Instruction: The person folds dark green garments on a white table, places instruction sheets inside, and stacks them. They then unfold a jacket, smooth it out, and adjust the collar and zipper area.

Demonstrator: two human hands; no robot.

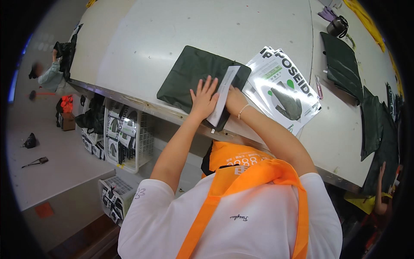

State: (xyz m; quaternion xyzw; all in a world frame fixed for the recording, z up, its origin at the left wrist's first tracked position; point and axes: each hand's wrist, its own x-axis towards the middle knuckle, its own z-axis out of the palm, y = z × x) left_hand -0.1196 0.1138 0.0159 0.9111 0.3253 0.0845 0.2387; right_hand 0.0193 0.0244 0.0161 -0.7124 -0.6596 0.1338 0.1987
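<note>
A dark green folded garment (184,74) lies flat near the front edge of the table. Across its right part runs a narrow white paper strip (224,93) with small print, slanting toward me. My left hand (205,98) rests on the garment with fingers spread, just left of the strip. On the strip's right side, my right hand (236,102), with a beaded bracelet at the wrist, has its fingers curled against the garment and strip. The strip partly hides those fingertips, so what they grip is unclear. Glossy printed packaging bags (280,93) lie stacked beside my right hand.
A red-and-clear pen-like tool (319,87) lies right of the bags. More dark garments (343,64) and a dark flask (337,26) are farther right. Below the left table edge stand white baskets (144,144) of packed bags. Other people work at both sides.
</note>
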